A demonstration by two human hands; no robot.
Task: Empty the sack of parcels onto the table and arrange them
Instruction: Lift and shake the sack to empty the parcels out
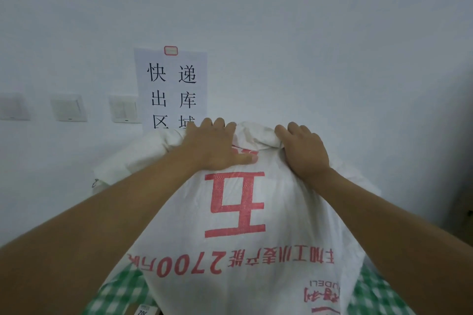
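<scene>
The white woven plastic sack with inverted red print (238, 212) stands upended on the green-checked desk (120, 286), near centre. The left hand (215, 146) and right hand (304, 151) each grip bunched fabric at its far top end. The fabric appears soft and probably slippery, and the load probably bulky; hold gathered corners firmly.

The sack (238, 212) is a white woven bag printed with red characters that read upside down, held upended above the table (120, 291) with its bunched bottom end uppermost. The table carries a green-and-white checked cover. One parcel (143, 311) with a printed label shows partly at the sack's lower edge.
</scene>
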